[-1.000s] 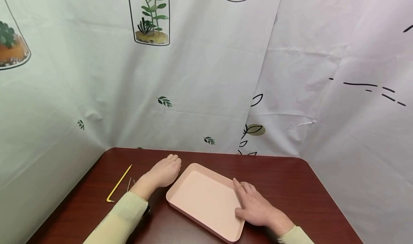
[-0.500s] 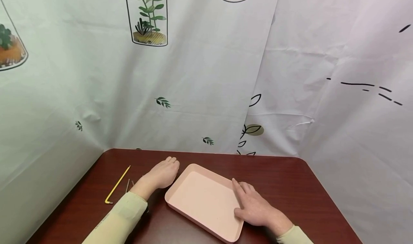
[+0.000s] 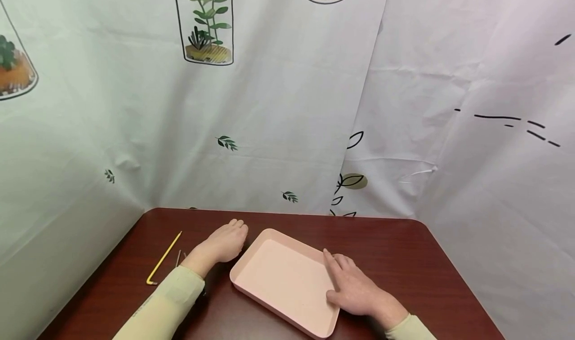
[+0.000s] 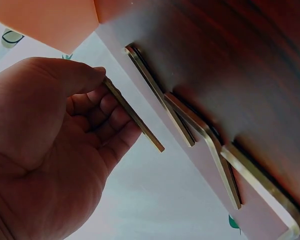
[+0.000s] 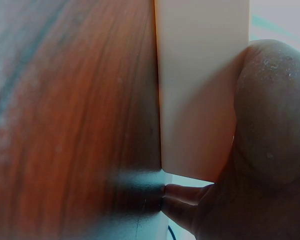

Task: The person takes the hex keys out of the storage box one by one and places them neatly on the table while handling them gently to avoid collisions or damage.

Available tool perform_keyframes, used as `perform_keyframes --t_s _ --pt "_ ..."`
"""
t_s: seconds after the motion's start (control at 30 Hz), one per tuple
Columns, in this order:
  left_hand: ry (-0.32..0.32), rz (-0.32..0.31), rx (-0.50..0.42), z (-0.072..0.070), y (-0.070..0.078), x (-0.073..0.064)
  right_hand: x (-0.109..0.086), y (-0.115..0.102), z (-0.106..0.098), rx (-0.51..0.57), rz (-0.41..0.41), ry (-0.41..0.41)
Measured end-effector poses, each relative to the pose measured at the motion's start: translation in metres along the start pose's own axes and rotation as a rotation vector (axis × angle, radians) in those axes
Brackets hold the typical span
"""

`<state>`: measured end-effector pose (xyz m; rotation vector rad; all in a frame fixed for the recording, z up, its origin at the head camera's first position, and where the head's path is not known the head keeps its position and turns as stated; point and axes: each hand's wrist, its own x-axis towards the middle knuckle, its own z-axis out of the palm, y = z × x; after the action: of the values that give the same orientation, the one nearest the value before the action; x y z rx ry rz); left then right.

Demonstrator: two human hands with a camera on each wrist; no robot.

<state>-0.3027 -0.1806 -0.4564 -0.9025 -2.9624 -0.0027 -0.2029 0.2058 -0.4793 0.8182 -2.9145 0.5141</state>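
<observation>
In the left wrist view, my left hand (image 4: 55, 145) pinches a hex key (image 4: 140, 122) between thumb and curled fingers. The key's free end points away from the hand; part of it is hidden in the grip. From the head view the same hand is just left of the pink tray (image 3: 287, 280), palm turned away. My right hand (image 3: 357, 290) holds the tray's right side, thumb inside, other fingers over and beyond the rim. In the right wrist view, fingertips reach the table past the tray wall (image 5: 200, 85).
Several more hex keys (image 4: 157, 92) lie on the dark red table (image 3: 382, 240), left of the tray. A yellow L-shaped rod (image 3: 163, 260) lies farther left. Printed white cloth (image 3: 269, 105) hangs behind the table and along both sides.
The left hand has shifted very slightly leftward, away from the tray. The right hand and tray stay in place; the view itself has moved a little.
</observation>
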Motion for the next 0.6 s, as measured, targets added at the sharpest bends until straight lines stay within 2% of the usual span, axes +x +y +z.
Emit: perform_keyframes --t_s 0.4,0.6 --pt "-0.012 0.014 0.039 0.0064 -0.0032 0.0029 -0.0004 -0.0002 0.0016 -0.005 0.001 0.004" --pt "-0.023 0.013 0.011 0.0047 -0.0032 0.0037 0.0 0.0003 0.0017 -0.017 -0.007 0.013"
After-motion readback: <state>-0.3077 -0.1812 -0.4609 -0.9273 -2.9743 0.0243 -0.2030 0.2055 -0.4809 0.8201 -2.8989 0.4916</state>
